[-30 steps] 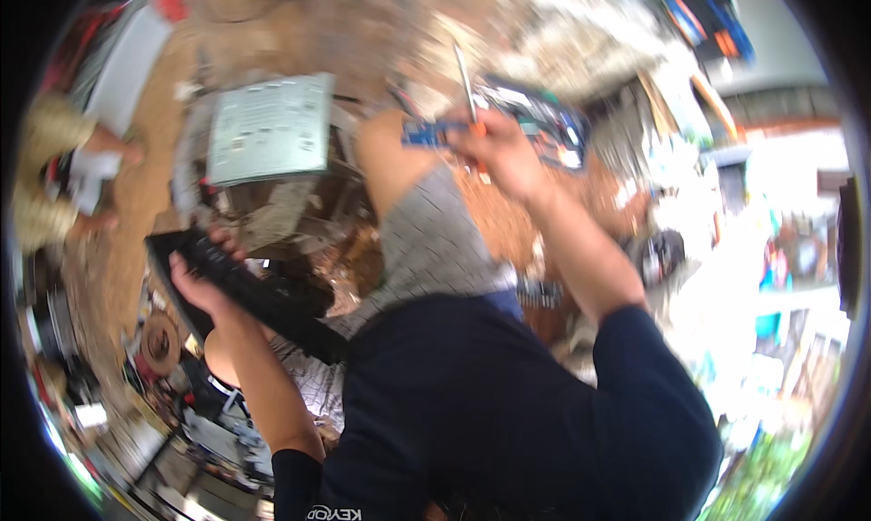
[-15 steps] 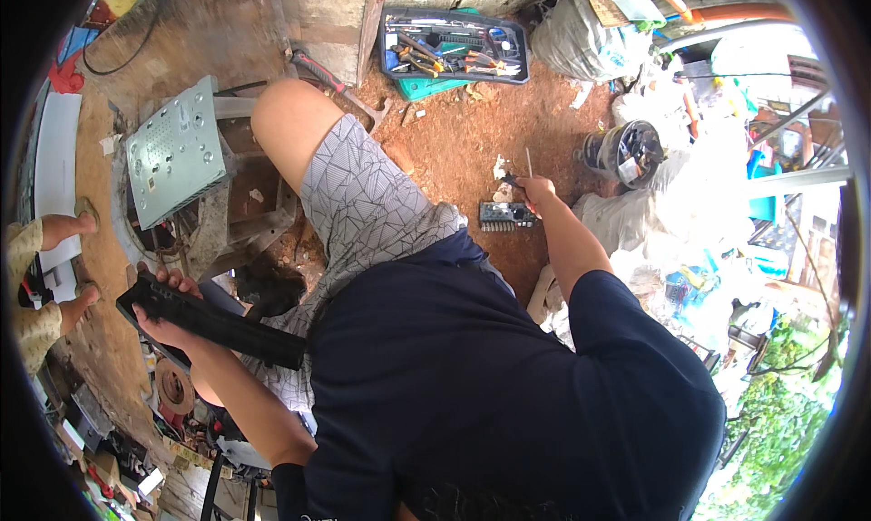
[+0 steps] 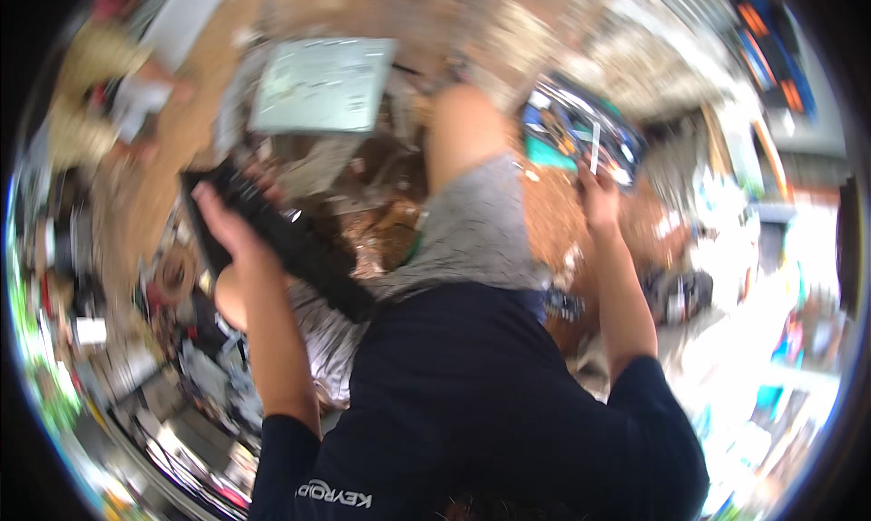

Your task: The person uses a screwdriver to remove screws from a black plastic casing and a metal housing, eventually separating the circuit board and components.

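My left hand (image 3: 234,226) is closed around a long black plastic casing (image 3: 304,249), which slants from the hand toward my lap. My fingers wrap both sides of its far end. My right hand (image 3: 599,194) is closed on a screwdriver, whose pale shaft (image 3: 595,145) points up and away from me. That hand is in front of the dark tool tray (image 3: 628,149), which holds pliers and other tools; whether they touch cannot be told. The screwdriver's handle is mostly hidden in my fingers. A small circuit board (image 3: 564,305), badly blurred, lies on the ground near my right forearm.
A pale metal panel (image 3: 318,86) rests ahead of my left hand. Another person's legs (image 3: 118,95) are at the far left. White sacks (image 3: 699,367) and a dark bucket (image 3: 682,296) stand to the right. Assorted scrap (image 3: 204,371) lies at the lower left.
The view has swung round and is blurred. My right hand, with the screwdriver, has moved from beside the circuit board forward to the tool tray. My left hand still holds the black casing.
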A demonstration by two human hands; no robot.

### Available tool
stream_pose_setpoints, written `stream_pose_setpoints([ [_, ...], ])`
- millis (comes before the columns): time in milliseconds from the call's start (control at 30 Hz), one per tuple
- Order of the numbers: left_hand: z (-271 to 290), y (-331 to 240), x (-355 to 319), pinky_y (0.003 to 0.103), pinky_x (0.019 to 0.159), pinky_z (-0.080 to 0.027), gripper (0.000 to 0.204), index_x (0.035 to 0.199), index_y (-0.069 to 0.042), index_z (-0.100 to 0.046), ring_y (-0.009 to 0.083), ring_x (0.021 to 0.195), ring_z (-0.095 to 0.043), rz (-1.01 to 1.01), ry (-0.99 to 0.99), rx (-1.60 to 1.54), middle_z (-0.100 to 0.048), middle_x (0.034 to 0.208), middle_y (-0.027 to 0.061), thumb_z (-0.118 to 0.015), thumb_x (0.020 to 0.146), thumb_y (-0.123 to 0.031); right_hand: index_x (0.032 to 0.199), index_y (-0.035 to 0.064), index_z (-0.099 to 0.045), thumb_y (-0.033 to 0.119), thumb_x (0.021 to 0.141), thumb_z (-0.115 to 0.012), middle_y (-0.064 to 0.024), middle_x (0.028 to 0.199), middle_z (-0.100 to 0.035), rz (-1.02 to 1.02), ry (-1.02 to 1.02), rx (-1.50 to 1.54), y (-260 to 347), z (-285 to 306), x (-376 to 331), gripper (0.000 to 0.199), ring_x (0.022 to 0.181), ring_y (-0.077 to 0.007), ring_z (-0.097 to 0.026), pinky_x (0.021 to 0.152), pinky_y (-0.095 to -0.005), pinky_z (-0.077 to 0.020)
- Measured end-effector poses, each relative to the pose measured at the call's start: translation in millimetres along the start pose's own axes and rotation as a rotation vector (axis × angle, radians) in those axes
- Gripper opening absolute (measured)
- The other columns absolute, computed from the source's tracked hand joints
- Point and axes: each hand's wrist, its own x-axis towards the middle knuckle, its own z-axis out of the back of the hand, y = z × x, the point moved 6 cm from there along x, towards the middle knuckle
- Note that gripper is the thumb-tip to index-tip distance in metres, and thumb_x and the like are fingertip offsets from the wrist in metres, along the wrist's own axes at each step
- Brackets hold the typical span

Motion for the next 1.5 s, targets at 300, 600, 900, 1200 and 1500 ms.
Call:
stream_pose_setpoints([
  [300, -34, -21, -24, 0.033, 0.062, -0.053, 0.075, 0.132, -0.007, -0.049, 0.0190, 0.073, -0.061, -0.236, -0.110, -0.159, -0.062, 0.088, 0.0070, -0.038, 0.092, -0.069, 0.125, 0.0056, -0.059, 0.026, 0.093, -0.064, 0.0002, 0.090, -0.063, 0.401, 0.993, -0.239, 113, -220, -150, 0.039, 0.070, -0.0028, -0.051, 0.059, -0.0190, -0.0426],
  [600, 27, -9, -41, 0.038, 0.066, -0.054, 0.074, 0.132, -0.010, -0.048, 0.0230, 0.079, -0.063, -0.278, -0.295, -0.388, -0.064, 0.100, 0.0138, -0.032, 0.093, -0.071, 0.132, 0.0021, -0.052, 0.024, 0.093, -0.065, 0.0053, 0.081, -0.050, -0.091, 1.394, 0.050, 93, -255, -196, 0.047, 0.066, -0.0029, -0.045, 0.059, -0.0190, -0.0397],
  [900, -16, 48, -77, 0.044, 0.096, -0.048, 0.063, 0.136, -0.006, -0.038, 0.0271, 0.113, -0.058, -0.098, -0.063, -0.121, -0.053, 0.130, 0.0159, -0.048, 0.095, -0.054, 0.133, 0.0009, -0.052, 0.019, 0.092, -0.066, 0.0020, 0.092, -0.058, -0.012, 1.211, 0.064, 106, -269, -181, 0.047, 0.067, -0.0038, -0.048, 0.060, -0.0200, -0.0430],
  [1200, -7, 23, -104, 0.040, 0.084, -0.054, 0.033, 0.128, -0.008, -0.041, 0.0242, 0.095, -0.065, -0.266, -0.063, -0.149, -0.062, 0.104, 0.0118, -0.052, 0.099, -0.018, 0.137, 0.0014, -0.046, 0.030, 0.093, -0.064, -0.0078, 0.106, -0.064, 0.194, 1.269, 0.022, 116, -290, -184, 0.055, 0.062, -0.0044, -0.048, 0.054, -0.0177, -0.0385],
  [1500, 127, -96, -216, 0.035, 0.067, -0.056, 0.033, 0.120, -0.011, -0.043, 0.0229, 0.076, -0.066, -0.557, -0.658, -0.069, -0.063, 0.096, 0.0132, -0.052, 0.098, -0.033, 0.132, 0.0041, -0.051, 0.028, 0.098, -0.056, -0.0097, 0.108, -0.065, 0.255, 1.076, -0.195, 128, -298, -112, 0.042, 0.061, -0.0045, -0.049, 0.053, -0.0178, -0.0390],
])
